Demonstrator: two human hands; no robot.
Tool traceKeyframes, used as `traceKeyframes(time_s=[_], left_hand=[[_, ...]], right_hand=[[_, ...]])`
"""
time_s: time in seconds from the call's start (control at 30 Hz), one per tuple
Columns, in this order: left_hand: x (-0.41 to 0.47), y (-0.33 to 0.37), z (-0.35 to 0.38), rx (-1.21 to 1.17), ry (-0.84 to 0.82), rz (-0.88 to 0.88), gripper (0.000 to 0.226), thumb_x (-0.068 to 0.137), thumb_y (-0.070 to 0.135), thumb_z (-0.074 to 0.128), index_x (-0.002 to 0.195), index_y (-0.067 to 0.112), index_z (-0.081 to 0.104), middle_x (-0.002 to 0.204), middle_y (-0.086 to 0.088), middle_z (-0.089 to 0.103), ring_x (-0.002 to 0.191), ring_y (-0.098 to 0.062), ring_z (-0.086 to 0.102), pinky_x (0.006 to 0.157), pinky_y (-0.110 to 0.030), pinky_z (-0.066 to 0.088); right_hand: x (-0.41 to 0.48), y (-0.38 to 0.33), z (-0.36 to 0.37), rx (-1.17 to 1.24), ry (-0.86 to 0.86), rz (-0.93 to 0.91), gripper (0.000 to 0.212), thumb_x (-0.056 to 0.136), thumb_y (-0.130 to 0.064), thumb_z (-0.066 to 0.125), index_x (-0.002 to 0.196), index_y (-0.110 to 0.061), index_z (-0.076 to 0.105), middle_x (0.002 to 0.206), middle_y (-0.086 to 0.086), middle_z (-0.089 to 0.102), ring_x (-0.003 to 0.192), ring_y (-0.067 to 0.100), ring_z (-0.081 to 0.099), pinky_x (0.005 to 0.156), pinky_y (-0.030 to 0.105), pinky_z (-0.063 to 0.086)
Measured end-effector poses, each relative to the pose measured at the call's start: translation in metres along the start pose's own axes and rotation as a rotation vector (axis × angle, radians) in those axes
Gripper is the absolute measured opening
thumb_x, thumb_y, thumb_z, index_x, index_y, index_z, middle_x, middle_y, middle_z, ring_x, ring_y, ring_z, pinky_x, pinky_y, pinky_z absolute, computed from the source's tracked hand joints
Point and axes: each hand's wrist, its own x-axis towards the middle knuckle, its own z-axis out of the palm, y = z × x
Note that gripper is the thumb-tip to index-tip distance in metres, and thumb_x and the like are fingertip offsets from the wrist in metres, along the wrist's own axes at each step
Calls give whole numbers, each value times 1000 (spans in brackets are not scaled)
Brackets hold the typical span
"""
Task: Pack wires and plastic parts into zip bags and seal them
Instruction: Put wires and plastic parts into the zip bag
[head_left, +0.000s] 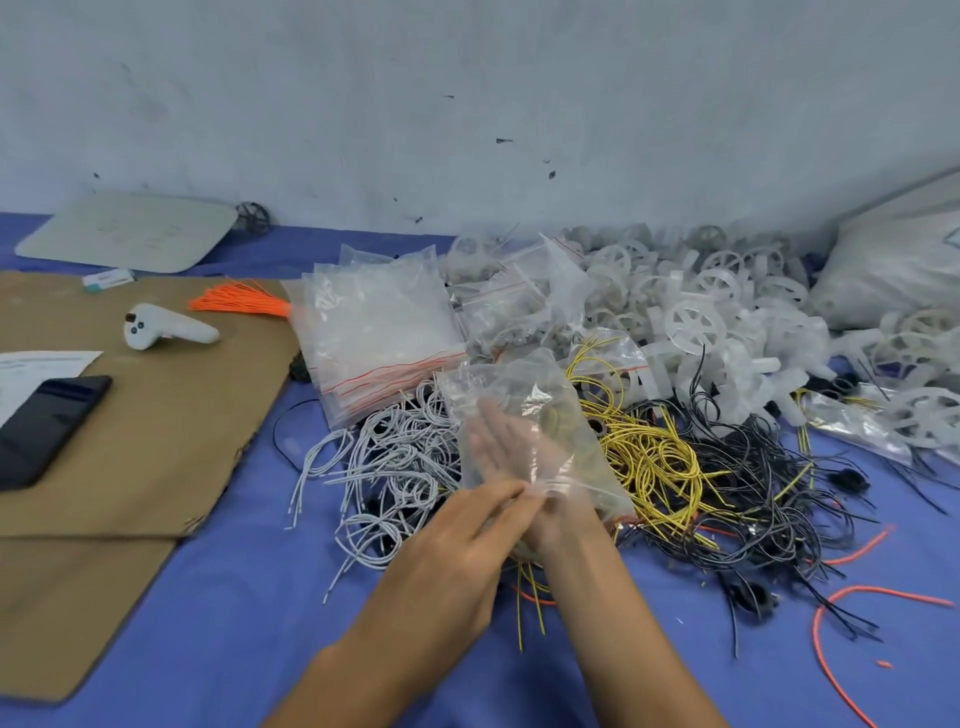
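The clear zip bag (540, 410) sits over the right hand (504, 457) like a sleeve; that hand is pushed inside it, fingers straight and flat, gripping nothing; the left hand (467, 540) pinches the bag's mouth at the right wrist; the bag is held between the white wires (395, 457) and the yellow wires (649, 457) — plastic wheels (696, 312) heaped behind.

Soft even light, motion-blurred, wide-angle edge curvature.
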Motion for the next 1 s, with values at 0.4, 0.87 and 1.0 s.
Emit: traceKeyframes(time_s=[0.4,0.87,1.0], left_hand=[[7,-7,2,-22,78,-64,58,87,6,54,143,18,46,133,2,48,122,-19,52,101,-32,41],[-2,13,30,71,-283,89,72,59,-3,59,127,23,58,120,5,61,93,-20,64,76,-28,55],[-9,10,36,20,-299,44,74,66,-3,51,136,22,52,127,5,56,98,-22,62,74,-33,57]], right_hand=[[-100,-11,-101,-763,-75,-270,22,91,-8,64,103,-22,76,90,11,74,74,16,65,63,23,52],[-119,-55,-180,-1679,658,-619,31,83,-14,74,110,-29,66,103,-5,50,87,19,59,71,35,44],[-121,-51,-176,-1582,683,-648,32,82,-15,74,107,-31,61,106,-3,52,89,21,62,75,39,47]])
